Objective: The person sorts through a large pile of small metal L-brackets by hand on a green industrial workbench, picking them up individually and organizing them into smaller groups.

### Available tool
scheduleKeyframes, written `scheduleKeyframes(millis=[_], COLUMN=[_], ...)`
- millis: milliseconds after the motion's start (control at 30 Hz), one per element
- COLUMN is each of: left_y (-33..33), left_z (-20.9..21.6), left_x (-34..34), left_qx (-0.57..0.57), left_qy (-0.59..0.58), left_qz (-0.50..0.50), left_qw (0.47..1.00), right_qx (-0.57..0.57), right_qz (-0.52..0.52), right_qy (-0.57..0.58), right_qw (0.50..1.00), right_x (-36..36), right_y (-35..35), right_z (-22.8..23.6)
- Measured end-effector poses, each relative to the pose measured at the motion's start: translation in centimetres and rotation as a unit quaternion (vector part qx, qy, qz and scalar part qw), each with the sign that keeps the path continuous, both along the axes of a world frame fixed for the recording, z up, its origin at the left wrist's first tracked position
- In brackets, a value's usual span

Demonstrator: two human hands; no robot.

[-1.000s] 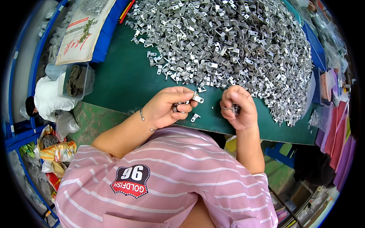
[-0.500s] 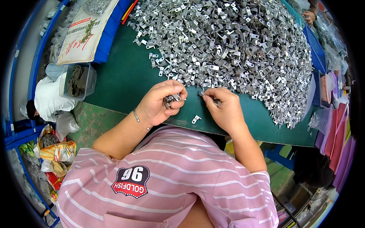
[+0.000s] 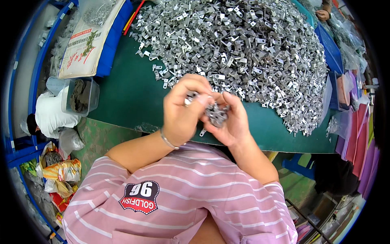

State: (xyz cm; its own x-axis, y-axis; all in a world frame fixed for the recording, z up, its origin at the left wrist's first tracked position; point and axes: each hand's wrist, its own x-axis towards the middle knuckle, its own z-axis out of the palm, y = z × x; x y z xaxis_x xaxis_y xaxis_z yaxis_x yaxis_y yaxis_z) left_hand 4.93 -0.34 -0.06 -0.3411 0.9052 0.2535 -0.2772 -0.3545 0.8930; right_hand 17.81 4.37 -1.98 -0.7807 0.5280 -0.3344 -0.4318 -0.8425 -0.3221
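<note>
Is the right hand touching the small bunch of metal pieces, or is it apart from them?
Touching. The head view shows the right hand cupping the bunch of metal pieces, with its fingers around them.

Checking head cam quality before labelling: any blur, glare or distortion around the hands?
Head view: strong fisheye, the green table edge bows and the corners are black. Left hand and right hand are slightly motion-soft, so the small metal parts they hold blur into a clump. The metal parts heap is sharp, with small bright glints. Light is even, shadows faint.
</note>
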Motion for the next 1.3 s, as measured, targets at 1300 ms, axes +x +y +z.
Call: scheduleKeyframes(millis=[1300], left_y=[-1.4], left_z=[-2.2], left_x=[-8.8], left_qx=[-0.190], left_qy=[0.544], left_qz=[0.085], left_qw=[0.813], right_qx=[-0.186], right_qz=[-0.473], right_qy=[-0.162], right_qw=[0.846], right_x=[14.2], right_y=[1.7], right_z=[-19.7])
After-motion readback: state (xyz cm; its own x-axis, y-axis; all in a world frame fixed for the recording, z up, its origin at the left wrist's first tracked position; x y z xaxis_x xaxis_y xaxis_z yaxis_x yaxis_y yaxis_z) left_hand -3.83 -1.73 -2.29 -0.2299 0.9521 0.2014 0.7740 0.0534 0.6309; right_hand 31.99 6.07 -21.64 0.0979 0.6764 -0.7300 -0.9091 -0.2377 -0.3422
